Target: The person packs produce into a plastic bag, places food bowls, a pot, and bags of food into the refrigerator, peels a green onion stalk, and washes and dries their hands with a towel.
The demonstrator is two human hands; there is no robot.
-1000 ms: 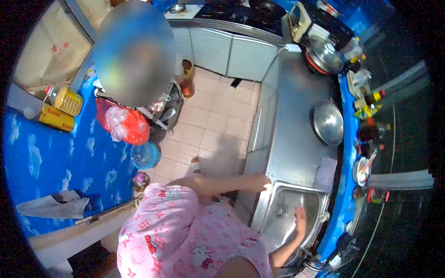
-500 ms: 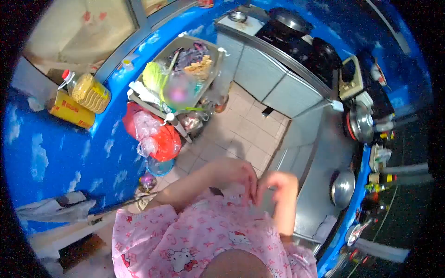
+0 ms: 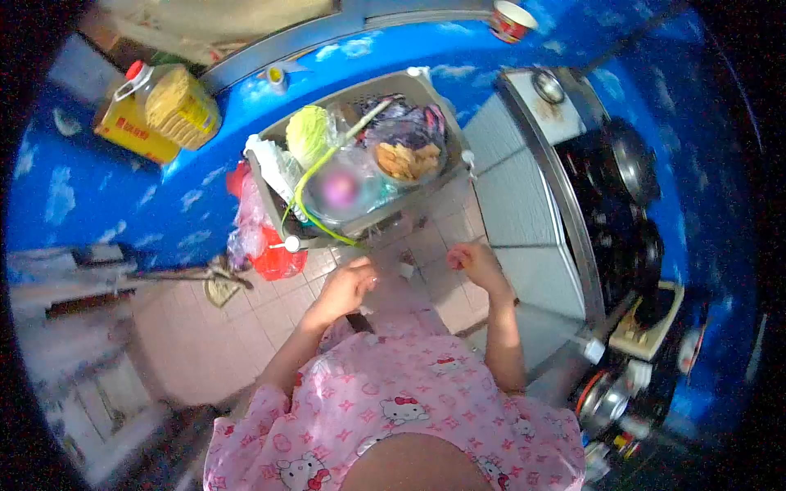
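Note:
My left hand is in front of my waist, its fingers curled inward, with nothing visible in them. Further right, my right hand is also curled, near the cabinet doors, and nothing shows in its fingers. Both hands are apart, above the tiled floor. Ahead of them stands a grey basket on a rack. It holds a green cabbage, a long leek or scallion, dark purple leafy stuff, light brown pieces and a blurred pink-purple item in clear plastic.
Red and clear plastic bags hang at the rack's left. A large oil bottle and a yellow box sit on the left ledge. Cabinets with a black stove line the right. A paper cup stands on the far ledge.
My view has turned right and moved closer to the basket. My hands, close together before, have moved apart, the left to the left and the right staying on the right.

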